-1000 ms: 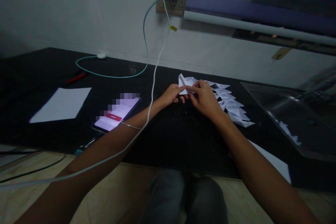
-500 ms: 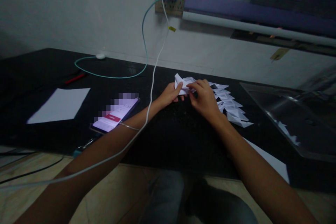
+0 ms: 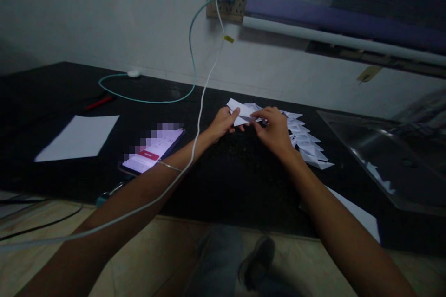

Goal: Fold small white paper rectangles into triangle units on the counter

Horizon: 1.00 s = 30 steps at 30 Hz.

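Between my hands is a small folded piece of white paper (image 3: 240, 109), raised above the black counter. My left hand (image 3: 225, 121) grips its left side, thumb on top and fingers underneath. At its right edge, the thumb and forefinger of my right hand (image 3: 273, 129) pinch the paper. Just beyond and to the right of that hand lies a row of several folded white paper pieces (image 3: 310, 146), pointed and overlapping. My right hand hides part of this row.
A flat white sheet (image 3: 78, 139) and a lit phone (image 3: 153, 151) lie on the left. Under my right forearm is another white sheet (image 3: 358, 213). A sink (image 3: 400, 162) is at right. A white cable (image 3: 198, 134) hangs across my left forearm; a red pen-like thing (image 3: 99, 103) lies farther back.
The folded paper has turned and its upright flap now lies flatter. My left thumb has shifted on it, and my right fingers have moved to its right edge. A foot has come into view below.
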Motion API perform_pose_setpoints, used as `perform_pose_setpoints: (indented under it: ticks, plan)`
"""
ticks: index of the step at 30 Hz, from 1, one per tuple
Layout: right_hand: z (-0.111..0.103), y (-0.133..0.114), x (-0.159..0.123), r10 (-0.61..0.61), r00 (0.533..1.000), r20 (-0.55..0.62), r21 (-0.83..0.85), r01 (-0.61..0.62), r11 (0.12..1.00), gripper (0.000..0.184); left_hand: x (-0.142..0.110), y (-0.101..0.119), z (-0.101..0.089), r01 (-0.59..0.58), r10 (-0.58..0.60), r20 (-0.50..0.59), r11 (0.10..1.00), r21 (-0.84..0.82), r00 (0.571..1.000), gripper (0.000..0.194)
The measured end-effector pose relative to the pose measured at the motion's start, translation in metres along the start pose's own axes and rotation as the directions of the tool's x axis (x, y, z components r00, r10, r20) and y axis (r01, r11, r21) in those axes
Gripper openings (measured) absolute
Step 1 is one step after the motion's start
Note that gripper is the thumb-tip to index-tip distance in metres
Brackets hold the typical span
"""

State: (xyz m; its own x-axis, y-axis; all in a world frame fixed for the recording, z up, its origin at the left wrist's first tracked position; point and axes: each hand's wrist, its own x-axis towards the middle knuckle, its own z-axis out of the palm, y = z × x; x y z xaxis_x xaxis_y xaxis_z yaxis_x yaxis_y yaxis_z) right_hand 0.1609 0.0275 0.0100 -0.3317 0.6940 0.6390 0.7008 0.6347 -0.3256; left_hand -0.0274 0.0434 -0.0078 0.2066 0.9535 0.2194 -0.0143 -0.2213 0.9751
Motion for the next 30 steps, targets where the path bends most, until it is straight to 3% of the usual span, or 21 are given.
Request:
perform_pose_setpoints:
  ticks: [4,8,11,13,17,24,30]
  plan:
    - [0.002,0.003,0.005,0.198,0.980,0.033,0.222,-0.200,0.954,0.015,0.000,-0.003,-0.002,0.010,-0.010,-0.002,0.999,-0.038,1.000,0.042]
    - [0.002,0.005,0.008,0.385,0.921,-0.055,0.345,-0.344,0.873,0.013,-0.002,-0.002,-0.003,0.032,-0.025,0.076,0.995,-0.094,0.997,0.048]
    - [0.001,0.004,0.007,0.500,0.861,0.095,0.523,-0.471,0.711,0.016,-0.003,-0.001,-0.003,0.034,-0.022,0.084,0.989,-0.146,0.996,0.048]
    - [0.000,0.000,0.006,0.516,0.827,0.224,0.628,-0.527,0.573,0.020,-0.002,-0.003,-0.003,0.042,-0.028,0.070,0.980,-0.195,0.997,0.046]
    - [0.002,-0.006,0.004,0.555,0.794,0.246,0.734,-0.527,0.429,0.026,-0.003,-0.005,-0.003,0.077,-0.060,0.072,0.959,-0.272,0.996,0.046]
    - [0.008,-0.003,0.005,0.651,0.757,0.054,0.741,-0.468,0.482,0.016,-0.006,-0.002,-0.002,0.101,-0.065,0.161,0.969,-0.227,0.985,0.046]
    - [0.010,-0.002,0.006,0.585,0.811,-0.018,0.756,-0.372,0.539,0.016,-0.006,0.004,0.002,0.102,-0.094,0.073,0.988,-0.119,0.993,0.041]
